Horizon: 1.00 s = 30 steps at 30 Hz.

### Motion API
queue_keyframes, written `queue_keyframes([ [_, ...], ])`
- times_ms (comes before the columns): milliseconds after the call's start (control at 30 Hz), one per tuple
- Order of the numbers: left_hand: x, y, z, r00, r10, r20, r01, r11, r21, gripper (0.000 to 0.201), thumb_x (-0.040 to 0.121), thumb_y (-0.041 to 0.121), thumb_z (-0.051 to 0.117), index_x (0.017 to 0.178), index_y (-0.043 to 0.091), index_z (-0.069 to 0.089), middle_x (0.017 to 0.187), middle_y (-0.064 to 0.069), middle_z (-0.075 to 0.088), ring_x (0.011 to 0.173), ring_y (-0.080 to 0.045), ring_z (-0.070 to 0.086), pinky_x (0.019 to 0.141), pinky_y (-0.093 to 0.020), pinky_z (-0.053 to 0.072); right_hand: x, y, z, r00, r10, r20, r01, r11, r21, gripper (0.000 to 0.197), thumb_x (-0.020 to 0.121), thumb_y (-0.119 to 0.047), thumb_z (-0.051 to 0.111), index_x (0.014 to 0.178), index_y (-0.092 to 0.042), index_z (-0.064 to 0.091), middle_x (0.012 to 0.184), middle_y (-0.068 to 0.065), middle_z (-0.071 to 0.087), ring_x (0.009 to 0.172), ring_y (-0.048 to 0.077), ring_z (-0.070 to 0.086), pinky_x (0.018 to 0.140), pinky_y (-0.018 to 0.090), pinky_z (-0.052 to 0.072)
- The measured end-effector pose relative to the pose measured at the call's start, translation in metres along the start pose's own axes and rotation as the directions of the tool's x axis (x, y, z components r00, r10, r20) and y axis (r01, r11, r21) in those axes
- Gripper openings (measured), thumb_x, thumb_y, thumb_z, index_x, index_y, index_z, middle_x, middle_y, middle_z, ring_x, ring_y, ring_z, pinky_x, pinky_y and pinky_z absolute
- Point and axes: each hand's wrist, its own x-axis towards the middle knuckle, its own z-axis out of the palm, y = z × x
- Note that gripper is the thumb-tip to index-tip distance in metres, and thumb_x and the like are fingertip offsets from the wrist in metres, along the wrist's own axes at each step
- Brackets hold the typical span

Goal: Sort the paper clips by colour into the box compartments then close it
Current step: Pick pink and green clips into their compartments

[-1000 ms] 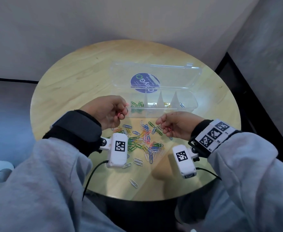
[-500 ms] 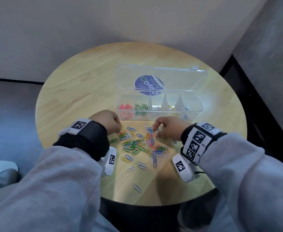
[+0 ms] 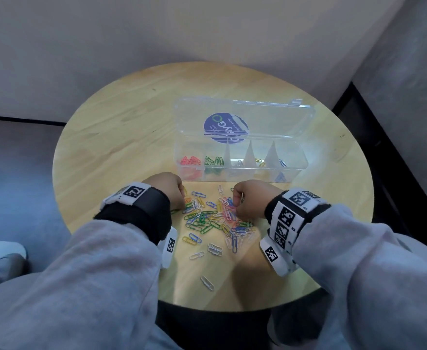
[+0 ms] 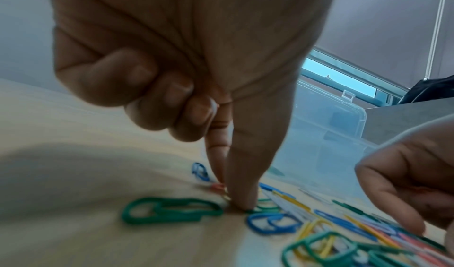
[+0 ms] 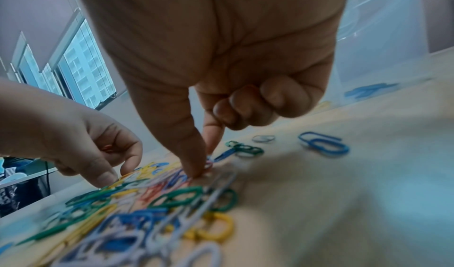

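A heap of mixed coloured paper clips (image 3: 212,218) lies on the round wooden table (image 3: 121,137), just in front of the clear box (image 3: 293,170). The box's lid (image 3: 242,117) stands open behind it. Its compartments hold red clips (image 3: 191,161), green clips (image 3: 213,161), yellow clips (image 3: 259,161) and blue clips (image 3: 281,164). My left hand (image 4: 230,195) is at the heap's left edge, thumb and forefinger pinching down on a red clip (image 4: 217,186), other fingers curled. My right hand (image 5: 203,166) pinches a red clip (image 5: 209,164) at the heap's far right.
A few stray white clips (image 3: 207,282) lie nearer the table's front edge. A green clip (image 4: 169,210) lies apart, left of the heap. Walls close in behind the table, and the floor drops away on both sides.
Both hands have turned palm-down and dropped from in front of the box onto the heap, their thumbs and forefingers now at the clips. The box has not moved.
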Motion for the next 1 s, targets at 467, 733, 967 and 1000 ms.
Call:
queue_keyframes([
  [467, -0.001, -0.003, -0.002, 0.995, -0.062, 0.08, 0.067, 0.996, -0.065, 0.023, 0.074, 0.028, 0.076, 0.091, 0.012, 0.073, 0.086, -0.004, 0.068, 0.082, -0.022, 0.06, 0.067, -0.023, 0.04, -0.002, 0.0, 0.002, 0.999, -0.049, 0.019, 0.05, 0.998, -0.026, 0.004, 0.083, -0.015, 0.057, 0.083, -0.019, 0.059, 0.082, -0.003, 0.057, 0.077, 0.016, 0.052, 0.065, 0.022, 0.044],
  [733, -0.008, -0.008, -0.023, 0.991, 0.002, 0.134, 0.037, 0.958, -0.283, 0.013, 0.075, 0.024, 0.074, 0.074, 0.014, 0.065, 0.067, -0.002, 0.053, 0.058, -0.016, 0.042, 0.058, -0.023, 0.033, -0.01, 0.013, -0.01, 0.992, -0.032, 0.121, -0.021, 0.913, 0.408, 0.019, 0.079, -0.01, 0.063, 0.064, -0.019, 0.055, 0.059, -0.001, 0.054, 0.05, 0.013, 0.046, 0.054, 0.025, 0.039],
  [967, -0.011, -0.005, -0.029, 0.983, 0.116, 0.139, 0.0, 0.768, -0.641, 0.033, 0.078, -0.006, 0.063, 0.056, 0.012, 0.046, 0.054, -0.006, 0.049, 0.052, -0.017, 0.037, 0.049, -0.02, 0.029, -0.01, 0.019, -0.013, 0.989, -0.022, 0.147, -0.084, 0.733, 0.675, 0.023, 0.084, 0.005, 0.053, 0.072, -0.014, 0.05, 0.051, 0.001, 0.056, 0.041, 0.011, 0.046, 0.043, 0.025, 0.032],
  [1000, -0.011, -0.003, -0.03, 0.982, 0.129, 0.136, -0.003, 0.733, -0.68, 0.031, 0.079, -0.009, 0.059, 0.06, 0.012, 0.047, 0.057, -0.006, 0.049, 0.05, -0.015, 0.039, 0.047, -0.018, 0.031, -0.01, 0.019, -0.012, 0.988, -0.019, 0.15, -0.099, 0.672, 0.734, 0.023, 0.086, 0.008, 0.049, 0.076, -0.012, 0.051, 0.052, 0.002, 0.055, 0.039, 0.009, 0.046, 0.039, 0.022, 0.034],
])
